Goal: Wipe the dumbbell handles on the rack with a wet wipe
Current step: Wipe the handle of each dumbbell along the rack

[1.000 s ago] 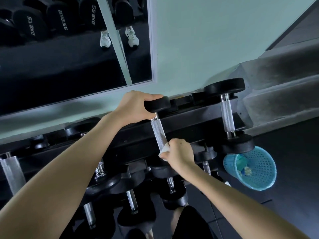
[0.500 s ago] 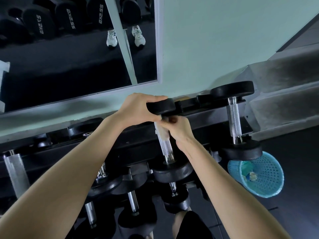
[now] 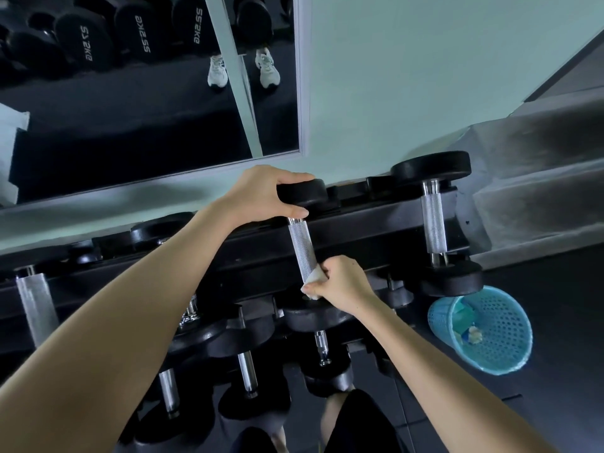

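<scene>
Right hand (image 3: 341, 284) pinches wet wipe (image 3: 312, 280), seemingly wrapped round lower handle (image 3: 300, 245).

- Dim, cool, greenish light; the wall (image 3: 425, 76) is the brightest area.
- The rack (image 3: 359, 230) and floor (image 3: 572, 289) sink into shadow.
- Wide-angle bending at the edges; the centre is sharp.
</scene>
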